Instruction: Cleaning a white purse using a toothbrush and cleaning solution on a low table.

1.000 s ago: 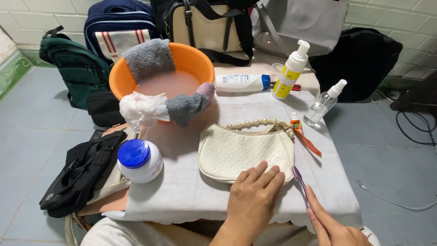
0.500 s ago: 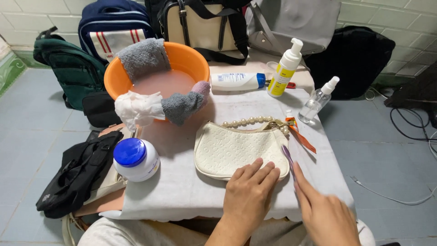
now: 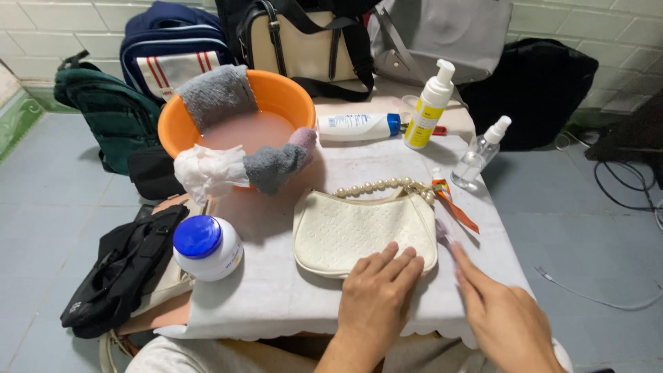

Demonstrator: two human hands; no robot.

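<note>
Head view. The left hand (image 3: 376,298) lies flat and open, fingers spread, pressing on the lower right part of a cream handbag (image 3: 362,231) that rests flat at the middle of the table (image 3: 276,297), which is covered with a pale cloth. The bag's bead strap (image 3: 376,186) arcs along its top edge. The right hand (image 3: 501,318) sits just right of the bag, loosely closed on a slim lilac brush (image 3: 445,235) whose head touches the bag's right end; the grip itself is partly hidden.

An orange basin (image 3: 238,121) of cloudy pinkish water stands at the rear left, with grey cloths (image 3: 273,166) and a white rag (image 3: 204,169) draped over its rim. A white jar with a blue lid (image 3: 206,246) stands left of the bag. Behind the bag are a lying white tube (image 3: 359,127), a pump bottle (image 3: 428,107) and a clear spray bottle (image 3: 480,152). Several bags (image 3: 117,269) lie around the table.

Judgement: the cleaning materials are laid out and the bag is steadied with the brush applied at one end. No foam or wet patch shows on the bag, so most of its surface appears untreated.
</note>
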